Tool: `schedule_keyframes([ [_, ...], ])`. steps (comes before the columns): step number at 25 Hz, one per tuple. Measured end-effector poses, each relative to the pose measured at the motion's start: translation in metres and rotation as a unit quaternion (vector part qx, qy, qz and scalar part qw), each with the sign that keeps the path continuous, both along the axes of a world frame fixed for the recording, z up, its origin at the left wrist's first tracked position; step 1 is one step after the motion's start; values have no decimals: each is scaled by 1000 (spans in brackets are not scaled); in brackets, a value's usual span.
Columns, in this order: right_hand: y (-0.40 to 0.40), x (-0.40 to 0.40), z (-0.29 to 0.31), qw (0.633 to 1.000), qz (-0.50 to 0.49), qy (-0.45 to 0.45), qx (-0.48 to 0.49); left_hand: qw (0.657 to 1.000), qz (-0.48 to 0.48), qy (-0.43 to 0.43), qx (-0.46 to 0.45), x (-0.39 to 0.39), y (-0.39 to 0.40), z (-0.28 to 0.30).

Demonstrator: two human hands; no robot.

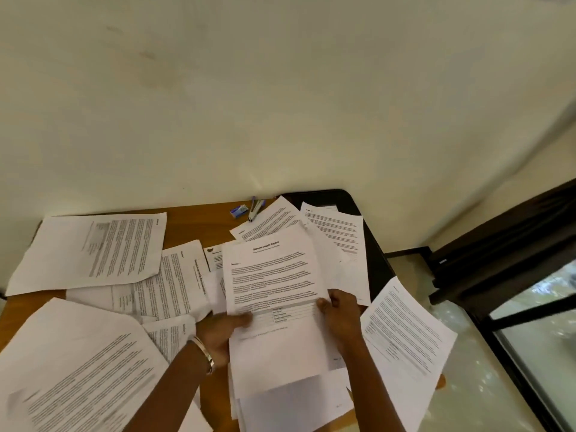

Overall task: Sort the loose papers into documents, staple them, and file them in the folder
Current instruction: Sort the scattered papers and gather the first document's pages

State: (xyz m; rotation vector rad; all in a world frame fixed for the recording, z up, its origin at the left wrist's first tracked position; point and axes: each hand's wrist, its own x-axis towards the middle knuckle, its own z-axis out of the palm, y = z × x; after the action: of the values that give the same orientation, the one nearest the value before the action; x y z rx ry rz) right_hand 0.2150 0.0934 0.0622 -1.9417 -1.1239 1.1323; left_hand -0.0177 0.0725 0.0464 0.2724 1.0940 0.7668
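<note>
- Head view shows the wooden table (199, 227) strewn with loose papers (93, 251), lying at all angles and overlapping, some hanging over the right edge; by that spread, the sorting looks to be at an early stage.
- A title page (271, 275) is held up over the middle of the table, above a small stack of sheets (290, 397) at the near edge, perhaps a document being gathered.
- The left hand (221, 335) grips the page's lower left edge, thumb on top; the right hand (339, 310) pinches its lower right edge, fingers curled behind.
- A dark flat thing (349, 202) under the far-right papers may be the folder; it cannot be told for sure.
- The stapler (256, 208) and a small staple box (239, 211) lie untouched at the far edge, so stapling and filing appear still to come.
- Print is too blurred to read, and the nearest sheets are cut off by the frame.
</note>
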Motion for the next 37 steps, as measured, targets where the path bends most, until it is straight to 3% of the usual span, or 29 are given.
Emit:
schedule_keyframes([
  [2,4,5,1,998,40,13,-39,986,37,159,23,13,-8,-16],
  [4,12,11,1,993,78,7,-85,942,26,327,67,16,-4,-26],
  [6,25,20,-2,994,72,-33,-80,903,2,419,91,13,7,-28],
  [10,65,38,-13,994,43,-101,-24,911,137,380,78,0,22,-11],
  [14,110,51,-40,977,123,-171,-13,904,242,352,9,-8,22,-8],
  [18,117,58,-76,884,316,-345,-12,879,317,355,-37,-3,18,-8],
  [19,110,59,-85,869,326,-373,8,874,327,356,-42,-4,17,-6],
  [21,97,68,-98,875,258,-408,40,865,343,363,-51,-5,12,-5],
  [24,85,80,-102,886,159,-435,7,847,378,368,-69,-11,-1,-7],
  [29,90,67,-81,848,132,-512,-46,843,386,369,-62,-9,-14,-16],
  [33,96,45,-69,876,199,-439,34,848,387,360,-46,-10,-17,-16],
  [37,90,28,-70,881,229,-414,-18,844,401,353,-48,-18,-21,-12],
])
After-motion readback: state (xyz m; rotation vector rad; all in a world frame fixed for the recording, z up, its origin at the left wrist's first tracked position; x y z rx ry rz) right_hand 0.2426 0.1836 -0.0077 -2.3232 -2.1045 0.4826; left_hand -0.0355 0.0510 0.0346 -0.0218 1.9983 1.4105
